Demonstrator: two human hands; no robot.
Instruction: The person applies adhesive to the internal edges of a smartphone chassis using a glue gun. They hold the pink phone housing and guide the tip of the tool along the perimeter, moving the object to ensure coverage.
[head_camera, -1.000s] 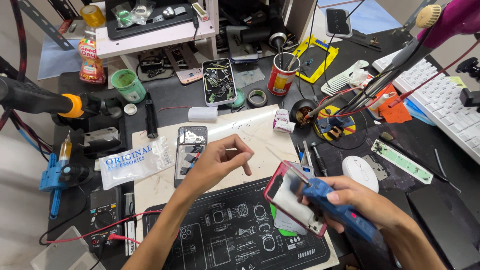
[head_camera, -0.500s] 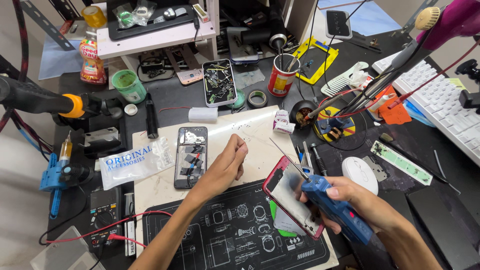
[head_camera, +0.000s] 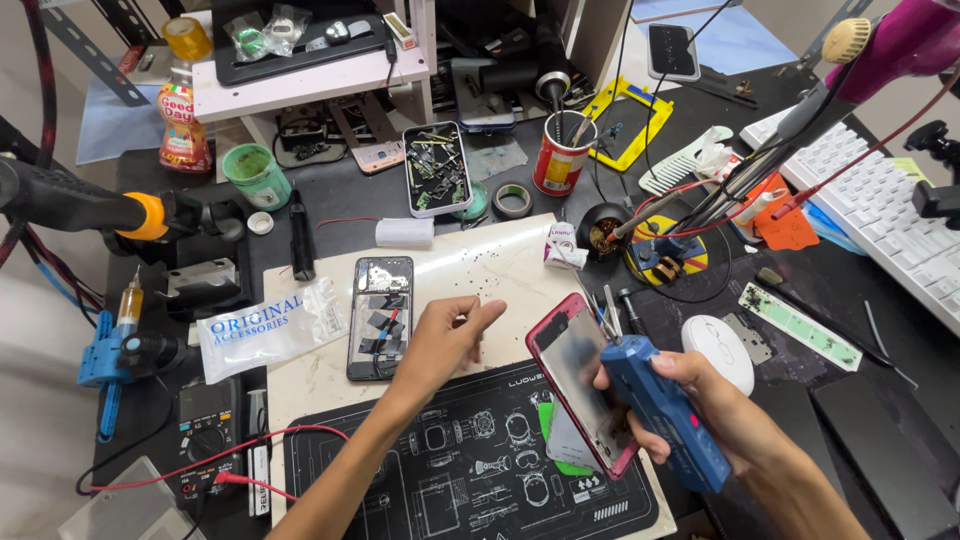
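Cluttered with repair gear, the dark counter (head_camera: 330, 205) carries a pale work board (head_camera: 480, 265) and, nearest the camera at 6 o'clock, a black printed mat (head_camera: 440, 480).

At 4 o'clock the right hand (head_camera: 700, 415) is curled around a blue electric screwdriver (head_camera: 660, 410) and also props up a red-framed phone (head_camera: 580, 385), tilted on edge over the mat. Fingers are pressed closed on both.

Toward the centre, the left hand (head_camera: 440, 340) hangs low over the board, thumb and forefinger brought together at the tips; whether a screw sits between them is too small to tell. A second ago this hand was raised with its fingers bunched higher up; half a second ago it had reached further across the board. Now it has drawn back and turned toward the phone, which reads as a small part being picked off the board, as a judgement only. The screwdriver and phone have barely shifted meanwhile.

Just at 9 o'clock of the left hand lies an opened phone (head_camera: 380, 315), insides showing, with a clear accessory bag (head_camera: 270, 325) beside it. Tiny dark specks dot the board near 12 o'clock of the fingers.

Farther off, at 12 o'clock, sit a tray of parts (head_camera: 437, 170), a red can of tools (head_camera: 562, 155) and a roll of tape (head_camera: 514, 200); a white mouse (head_camera: 720, 350) rests at 3 o'clock.
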